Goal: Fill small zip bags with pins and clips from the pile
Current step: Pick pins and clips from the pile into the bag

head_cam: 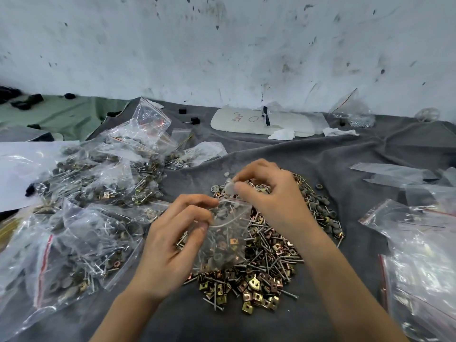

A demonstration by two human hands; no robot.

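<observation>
1. Filled bags (98, 193): a large heap is laid left of the pile (266, 272). This part of the work is judged done.
2. Left hand (172, 240): held over the pile's left edge, fingers curled round the rim of a zip bag (227, 240).
3. Zip bag: hung above the pile, mouth open, partly loaded with pins and clips. Not yet sealed.
4. Right hand (269, 193): held over the pile's far side, fingertips pinched on pale pieces (230, 187) just above the bag's mouth.
5. Pile: much loose stock is spread on the grey surface (333, 156), left to be bagged.
6. Empty bags (419, 243): stacked right of the pile, seemingly unfilled.
</observation>
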